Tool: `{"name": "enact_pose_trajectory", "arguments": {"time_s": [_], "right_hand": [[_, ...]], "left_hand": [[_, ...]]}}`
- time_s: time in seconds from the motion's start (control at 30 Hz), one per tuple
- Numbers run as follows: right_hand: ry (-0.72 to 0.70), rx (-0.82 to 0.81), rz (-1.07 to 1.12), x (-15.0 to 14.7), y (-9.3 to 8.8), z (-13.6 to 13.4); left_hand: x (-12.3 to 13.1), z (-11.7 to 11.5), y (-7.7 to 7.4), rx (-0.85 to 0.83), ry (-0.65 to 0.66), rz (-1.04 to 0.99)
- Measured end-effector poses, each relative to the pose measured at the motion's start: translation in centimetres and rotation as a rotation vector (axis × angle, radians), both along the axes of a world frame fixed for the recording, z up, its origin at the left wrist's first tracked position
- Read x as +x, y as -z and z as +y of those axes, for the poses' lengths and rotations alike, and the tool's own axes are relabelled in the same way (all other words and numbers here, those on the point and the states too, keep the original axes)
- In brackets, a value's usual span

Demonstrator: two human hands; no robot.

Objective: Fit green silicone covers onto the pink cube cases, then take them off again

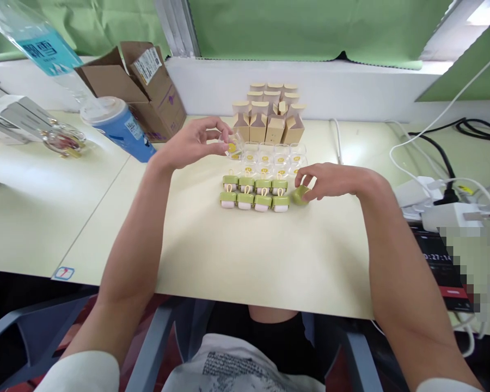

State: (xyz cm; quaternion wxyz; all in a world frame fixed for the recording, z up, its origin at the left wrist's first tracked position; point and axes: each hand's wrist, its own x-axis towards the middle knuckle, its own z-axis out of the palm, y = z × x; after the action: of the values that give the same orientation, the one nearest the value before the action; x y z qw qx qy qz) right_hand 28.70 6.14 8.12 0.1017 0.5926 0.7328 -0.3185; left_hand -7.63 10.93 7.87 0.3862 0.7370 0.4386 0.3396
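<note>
My left hand pinches a small clear plastic container with a yellow sticker, at the left end of the clear containers. Rows of similar clear containers with yellow stickers stand beside it. Closer to me are two rows of small green-and-white cases with pale loop handles. Right of those rows, my right hand has its fingers closed around a green piece on or just above the table. Its underside and exact kind are hard to make out.
Open small cartons stand against the wall. On the left are a cardboard box, a blue cup, a tilted bottle and hair-clip-like items. White plugs, cables and a phone lie on the right.
</note>
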Motion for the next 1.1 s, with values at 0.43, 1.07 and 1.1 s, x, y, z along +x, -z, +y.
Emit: {"name": "enact_pose_trajectory", "arguments": {"time_s": [0.43,1.07,1.1], "right_hand": [[0.096,0.427,0.229,-0.5,-1.6,-1.3],[0.275,0.496,0.961,-6.5,1.7,-1.4],[0.273,0.488,0.968,-6.5,1.7,-1.4]], "left_hand": [[4.6,-1.5,0.8,0.072,0.003,0.063],[6.7,-2.6,0.3,0.247,0.077,0.040],[6.7,-2.7,0.3,0.254,0.076,0.051]]}}
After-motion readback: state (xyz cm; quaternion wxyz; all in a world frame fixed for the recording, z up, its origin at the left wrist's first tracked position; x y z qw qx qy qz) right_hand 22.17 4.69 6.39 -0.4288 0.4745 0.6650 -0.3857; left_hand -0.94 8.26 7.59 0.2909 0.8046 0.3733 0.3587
